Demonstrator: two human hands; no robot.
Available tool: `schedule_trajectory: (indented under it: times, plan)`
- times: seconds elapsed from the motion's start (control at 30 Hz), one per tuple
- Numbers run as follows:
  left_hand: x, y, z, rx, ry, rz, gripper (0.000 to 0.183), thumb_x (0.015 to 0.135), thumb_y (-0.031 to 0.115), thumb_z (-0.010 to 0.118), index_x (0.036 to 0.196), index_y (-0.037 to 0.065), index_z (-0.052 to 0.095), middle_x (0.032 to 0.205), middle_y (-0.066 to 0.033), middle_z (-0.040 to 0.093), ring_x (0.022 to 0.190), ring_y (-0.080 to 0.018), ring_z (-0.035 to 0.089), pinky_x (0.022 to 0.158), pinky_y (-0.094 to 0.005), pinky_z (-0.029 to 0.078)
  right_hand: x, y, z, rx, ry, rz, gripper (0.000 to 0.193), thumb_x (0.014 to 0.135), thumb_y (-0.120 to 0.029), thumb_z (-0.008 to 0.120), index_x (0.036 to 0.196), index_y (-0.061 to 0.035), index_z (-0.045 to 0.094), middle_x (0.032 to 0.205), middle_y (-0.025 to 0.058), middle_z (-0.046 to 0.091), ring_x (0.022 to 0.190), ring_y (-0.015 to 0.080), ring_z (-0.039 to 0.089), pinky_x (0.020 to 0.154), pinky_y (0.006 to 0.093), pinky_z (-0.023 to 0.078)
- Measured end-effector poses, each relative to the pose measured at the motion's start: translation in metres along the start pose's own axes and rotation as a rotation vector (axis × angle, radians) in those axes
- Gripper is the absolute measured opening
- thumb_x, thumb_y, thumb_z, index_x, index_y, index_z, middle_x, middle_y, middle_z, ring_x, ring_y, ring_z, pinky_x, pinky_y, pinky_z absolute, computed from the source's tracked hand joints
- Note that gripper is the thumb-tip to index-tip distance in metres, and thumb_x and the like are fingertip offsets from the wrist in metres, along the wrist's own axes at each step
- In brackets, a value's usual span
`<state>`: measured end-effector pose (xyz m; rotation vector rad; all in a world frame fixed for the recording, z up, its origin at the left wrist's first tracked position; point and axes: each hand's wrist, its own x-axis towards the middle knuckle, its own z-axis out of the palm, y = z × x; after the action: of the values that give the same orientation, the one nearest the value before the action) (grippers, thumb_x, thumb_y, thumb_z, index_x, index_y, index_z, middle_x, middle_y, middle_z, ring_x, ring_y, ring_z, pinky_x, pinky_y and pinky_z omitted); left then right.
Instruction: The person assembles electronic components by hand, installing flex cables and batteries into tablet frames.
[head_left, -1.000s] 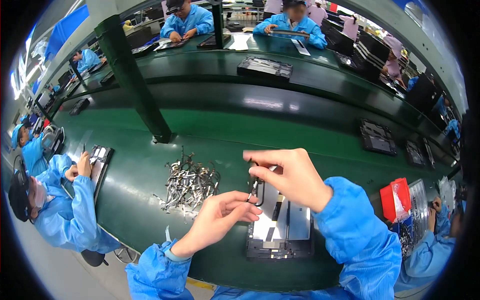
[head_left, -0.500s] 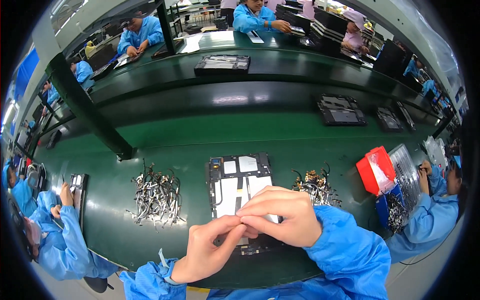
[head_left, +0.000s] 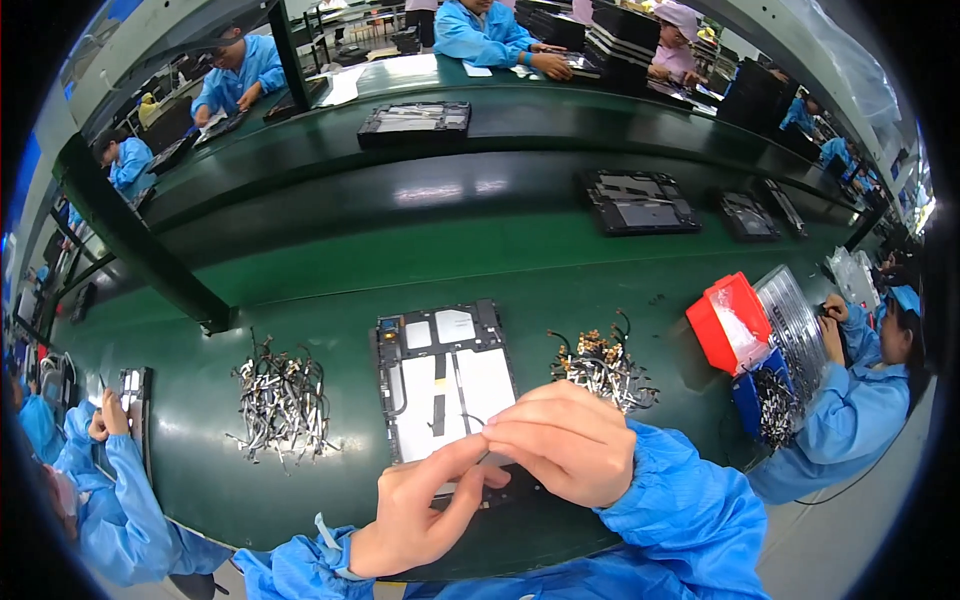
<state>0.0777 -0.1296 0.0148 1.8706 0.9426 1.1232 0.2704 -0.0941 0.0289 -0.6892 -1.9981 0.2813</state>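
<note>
An opened tablet chassis [head_left: 445, 385], black-framed with white battery panels, lies on the green table in front of me. Above its lower part, my left hand [head_left: 435, 500] and my right hand [head_left: 565, 445] meet at the fingertips. Between them is a thin dark cable [head_left: 470, 418], one curled end sticking out over the white panel. The right thumb and fingers pinch it. The left thumb and forefinger close around its lower stretch, partly hidden by the fingers. A heap of short cables [head_left: 285, 405] lies left of the chassis; another cable heap [head_left: 603, 378] is just beyond my right hand.
To the right stand a red bin [head_left: 730, 320], a blue bin [head_left: 765, 400] of cables and clear plastic trays [head_left: 790, 310]. More chassis [head_left: 640, 203] lie toward the back, with one chassis [head_left: 415, 120] on the raised ledge. A green post [head_left: 140, 235] rises at left. Co-workers sit on both sides.
The whole view has shifted, so the table things sit further left. A curled cable end now shows above my fingertips, which have parted slightly. The far co-worker's hands have moved.
</note>
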Motion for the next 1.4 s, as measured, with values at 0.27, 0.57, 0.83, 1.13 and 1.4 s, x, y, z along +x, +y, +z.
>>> schedule_trajectory:
  times: [0.27, 0.57, 0.83, 1.13, 1.4]
  plan:
    - [-0.009, -0.009, -0.010, -0.603, -0.203, -0.424, 0.040, 0.093, -0.006, 0.047, 0.133, -0.003, 0.050, 0.086, -0.0140, 0.071, 0.082, -0.0173, 0.069, 0.079, -0.0301, 0.056, -0.048, 0.086, -0.162, -0.633, 0.487, 0.612, 0.011, 0.094, -0.006, 0.058, 0.099, 0.0028, 0.063, 0.084, 0.0100, 0.070, 0.076, 0.0167, 0.070, 0.068, 0.0280, 0.056]
    - [-0.033, -0.022, -0.025, -0.759, -0.205, -0.569, 0.043, 0.096, -0.005, 0.046, 0.139, -0.001, 0.044, 0.088, -0.0147, 0.071, 0.086, -0.0175, 0.068, 0.082, -0.0295, 0.055, -0.121, 0.157, -0.212, -1.296, 0.031, 0.879, 0.023, 0.077, -0.002, 0.072, 0.099, -0.0003, 0.066, 0.091, 0.0174, 0.067, 0.080, 0.0377, 0.064, 0.072, 0.0408, 0.051]
    - [-0.059, -0.026, -0.035, -0.698, -0.187, -0.604, 0.045, 0.097, -0.003, 0.047, 0.141, 0.000, 0.042, 0.088, -0.0134, 0.071, 0.085, -0.0155, 0.069, 0.083, -0.0285, 0.054, 0.001, 0.000, 0.002, -0.211, -0.395, 0.172, 0.030, 0.070, 0.003, 0.068, 0.099, -0.0015, 0.071, 0.094, 0.0107, 0.065, 0.080, 0.0246, 0.064, 0.069, 0.0332, 0.054]
    - [-0.062, -0.026, -0.058, -0.549, -0.067, -0.599, 0.041, 0.093, -0.005, 0.047, 0.133, -0.002, 0.051, 0.086, -0.0127, 0.072, 0.080, -0.0180, 0.070, 0.079, -0.0282, 0.055, 0.007, 0.010, 0.065, 0.129, -0.404, 0.117, 0.027, 0.069, 0.005, 0.072, 0.096, 0.0006, 0.073, 0.087, 0.0106, 0.068, 0.075, 0.0200, 0.067, 0.065, 0.0287, 0.056]
    - [-0.044, -0.067, -0.064, 1.027, 0.071, 0.109, 0.027, 0.071, 0.017, 0.068, 0.096, 0.007, 0.071, 0.096, -0.0032, 0.067, 0.092, -0.0206, 0.062, 0.074, -0.0317, 0.050, -0.001, 0.042, 0.120, 0.746, -0.209, 1.180, 0.014, 0.087, -0.001, 0.068, 0.098, 0.0084, 0.065, 0.083, 0.0117, 0.070, 0.074, 0.0162, 0.070, 0.064, 0.0256, 0.058]
